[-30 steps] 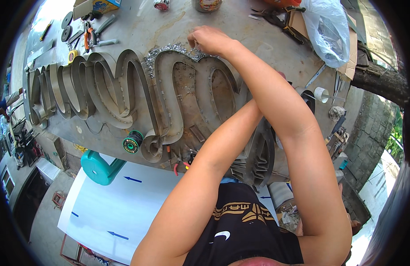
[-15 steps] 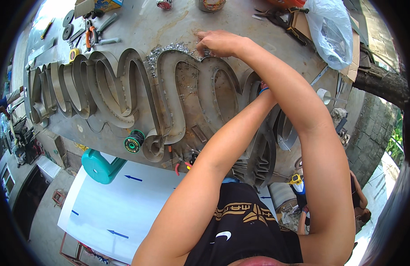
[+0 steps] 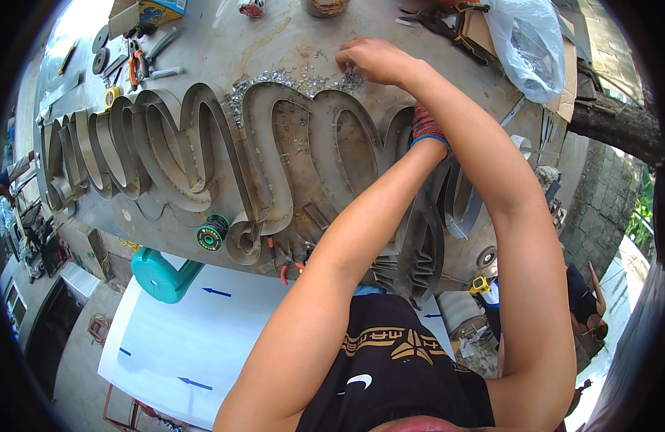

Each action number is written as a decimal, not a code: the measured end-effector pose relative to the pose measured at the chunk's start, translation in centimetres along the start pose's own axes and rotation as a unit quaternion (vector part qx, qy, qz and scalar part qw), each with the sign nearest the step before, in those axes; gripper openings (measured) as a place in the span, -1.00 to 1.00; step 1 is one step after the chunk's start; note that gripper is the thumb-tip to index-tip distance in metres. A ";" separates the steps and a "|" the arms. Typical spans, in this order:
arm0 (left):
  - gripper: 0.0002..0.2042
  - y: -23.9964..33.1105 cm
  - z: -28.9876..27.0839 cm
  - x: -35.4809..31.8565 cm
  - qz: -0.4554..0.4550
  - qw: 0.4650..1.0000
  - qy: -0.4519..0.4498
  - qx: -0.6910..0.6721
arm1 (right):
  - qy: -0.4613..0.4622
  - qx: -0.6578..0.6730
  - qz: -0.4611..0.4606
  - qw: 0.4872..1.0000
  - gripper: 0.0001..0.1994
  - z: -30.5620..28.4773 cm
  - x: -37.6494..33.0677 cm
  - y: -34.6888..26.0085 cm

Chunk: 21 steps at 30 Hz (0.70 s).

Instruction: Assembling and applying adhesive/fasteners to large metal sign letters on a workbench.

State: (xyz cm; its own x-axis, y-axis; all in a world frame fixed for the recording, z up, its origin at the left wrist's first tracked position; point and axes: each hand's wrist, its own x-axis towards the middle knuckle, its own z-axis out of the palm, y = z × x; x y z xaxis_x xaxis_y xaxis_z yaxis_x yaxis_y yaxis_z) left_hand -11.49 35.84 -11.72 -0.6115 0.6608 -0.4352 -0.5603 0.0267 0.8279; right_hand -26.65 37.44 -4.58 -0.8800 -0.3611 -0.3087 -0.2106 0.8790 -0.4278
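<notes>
A long grey metal strip shape (image 3: 280, 119), bent into tall letter-like loops, stands on edge across the metal table. Grey metal scraps (image 3: 273, 78) lie along its far side and inside the middle loops. My right hand (image 3: 376, 61) is bare and reaches over the far edge of the strip shape. Its fingers curl down at the right end of the scraps; anything inside them is hidden. My left hand (image 3: 429, 124) wears a red knitted glove with a blue cuff. It sits at the right loops beneath my right forearm, which hides its fingers.
Pliers (image 3: 136, 65), a tape measure (image 3: 111, 96) and black discs lie far left. A green-edged spool (image 3: 213, 232) is near the front edge, above a teal jug (image 3: 163, 273). A plastic bag (image 3: 527, 47) stands far right. Another person (image 3: 588, 302) is at lower right.
My right hand has shifted right along the scraps, and some now lie further right. More of my gloved left hand shows. The whole view has moved slightly.
</notes>
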 end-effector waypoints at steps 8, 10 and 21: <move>-0.82 -1.7 0.5 -0.5 0.130 0.986 0.008 0.106 | 0.025 0.047 0.047 0.997 -0.81 0.2 -0.5 -0.6; -0.81 -2.6 0.9 -0.2 0.128 0.984 -0.004 0.121 | 0.035 0.032 0.042 0.998 -0.82 0.8 -0.8 -0.4; -0.74 -5.8 0.4 0.7 0.130 0.966 -0.060 0.213 | 0.089 0.004 0.004 0.996 -0.92 2.4 -1.0 0.1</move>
State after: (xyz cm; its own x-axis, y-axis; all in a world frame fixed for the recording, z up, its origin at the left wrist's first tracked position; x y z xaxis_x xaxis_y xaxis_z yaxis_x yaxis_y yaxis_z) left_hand -8.37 36.45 -16.69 -0.6177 0.7680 -0.1691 -0.0986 0.1377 0.9856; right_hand -24.76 37.12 -6.34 -0.9431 -0.2928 -0.1578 -0.2007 0.8793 -0.4320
